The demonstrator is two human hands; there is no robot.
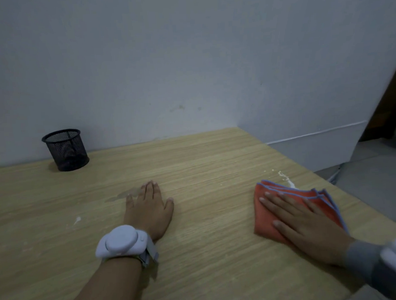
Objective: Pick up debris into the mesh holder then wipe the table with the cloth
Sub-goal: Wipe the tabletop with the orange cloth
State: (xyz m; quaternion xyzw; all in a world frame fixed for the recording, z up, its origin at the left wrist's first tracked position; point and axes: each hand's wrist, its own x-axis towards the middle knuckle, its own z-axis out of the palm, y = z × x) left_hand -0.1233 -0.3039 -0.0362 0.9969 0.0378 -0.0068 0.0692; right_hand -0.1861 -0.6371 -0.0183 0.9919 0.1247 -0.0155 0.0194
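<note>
One cloth (291,210), orange w/ blue edging, folded, lay flat at lower right of frame near the table's right edge. The right hand (307,226) pressed it down w/ straight, spread fingers, not gripping. Judged: wiping stage was underway, pickup part looked mostly done. White crumbs/smear (286,180) sat just past the cloth's far corner, and 1 small white fleck (77,219) at lower left, so those were left to clear. A dull damp-looking patch (122,196) lay by the left fingertips. One left hand (149,210) rested flat at frame centre, fingers relaxed, holding nothing. One mesh holder (65,150), black, stood upper left by the wall, well apart from both hands; contents too dark to tell. One table (204,163). Two white wrist devices, 1 per wrist.
</note>
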